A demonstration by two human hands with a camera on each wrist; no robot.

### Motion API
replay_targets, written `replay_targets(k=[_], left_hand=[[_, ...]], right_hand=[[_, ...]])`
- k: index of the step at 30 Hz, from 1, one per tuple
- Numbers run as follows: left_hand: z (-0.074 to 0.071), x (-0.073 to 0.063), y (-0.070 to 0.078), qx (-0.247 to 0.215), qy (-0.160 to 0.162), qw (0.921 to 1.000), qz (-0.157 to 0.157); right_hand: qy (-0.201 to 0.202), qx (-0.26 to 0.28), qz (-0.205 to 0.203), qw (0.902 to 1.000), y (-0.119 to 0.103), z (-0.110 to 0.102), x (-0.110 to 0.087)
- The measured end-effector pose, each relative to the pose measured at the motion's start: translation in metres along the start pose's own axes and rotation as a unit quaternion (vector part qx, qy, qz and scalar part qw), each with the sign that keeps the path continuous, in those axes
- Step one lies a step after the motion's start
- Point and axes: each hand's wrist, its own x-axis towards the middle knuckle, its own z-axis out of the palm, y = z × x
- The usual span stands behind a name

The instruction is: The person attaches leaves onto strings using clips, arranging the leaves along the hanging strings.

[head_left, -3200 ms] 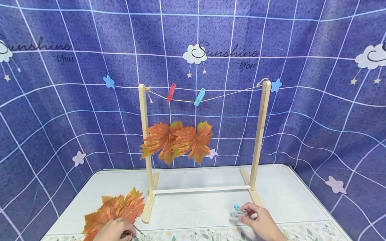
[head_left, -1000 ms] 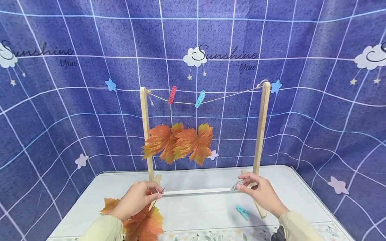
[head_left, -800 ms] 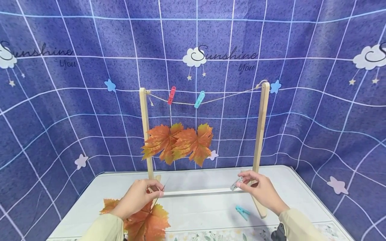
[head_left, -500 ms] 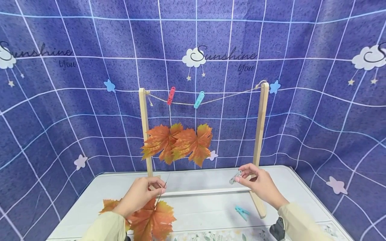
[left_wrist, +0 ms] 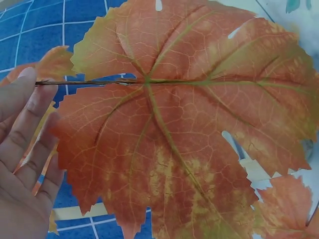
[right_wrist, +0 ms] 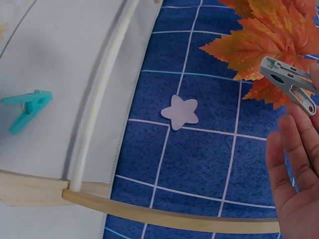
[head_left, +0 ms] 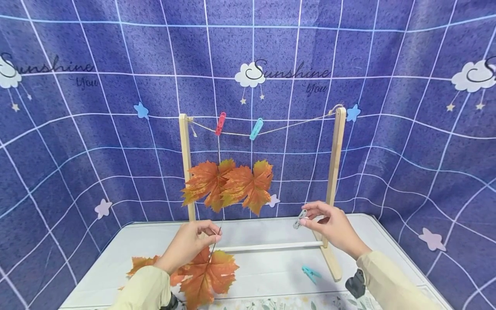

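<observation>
My left hand [head_left: 193,242] pinches the thin stem of an orange maple leaf [head_left: 209,275], which hangs below the fingers. That leaf [left_wrist: 189,114] fills most of the left wrist view. Between thumb and fingers my right hand [head_left: 331,226] holds a grey clothespin [head_left: 300,218], near the rack's right post. On the wooden rack [head_left: 335,172], a sagging twine line [head_left: 294,124] carries a red clothespin [head_left: 220,124] and a blue clothespin [head_left: 256,129]. Each clips a leaf stem, so two orange leaves [head_left: 249,185] hang side by side, partly overlapping.
A turquoise clothespin [head_left: 311,274] lies on the white table [head_left: 267,275] below my right hand. More leaves [head_left: 141,263] lie at the left front, partly behind my left forearm. The rack's white crossbar [head_left: 271,246] runs low between the posts. A blue curtain [head_left: 387,150] stands behind.
My left hand has picked a leaf up from the pile by its stem and moved it up and right. My right hand has lifted the grey clothespin from near the table.
</observation>
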Motion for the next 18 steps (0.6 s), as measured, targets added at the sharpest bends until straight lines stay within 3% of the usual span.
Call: replay_targets(k=[6,13,18], left_hand=[[0.002,0.008,0.005,0.007,0.013,0.9996,0.023],[0.005,0.015,0.012,-0.003,0.028,0.9996,0.009],[0.007,0.018,0.018,-0.010,0.037,0.9991,0.016]], right_hand=[[0.008,-0.001,-0.003,1.0000,-0.005,-0.004,0.004],[0.001,-0.004,-0.012,0.9999,-0.011,-0.010,0.008],[-0.001,-0.015,-0.029,0.9995,-0.014,-0.013,0.012]])
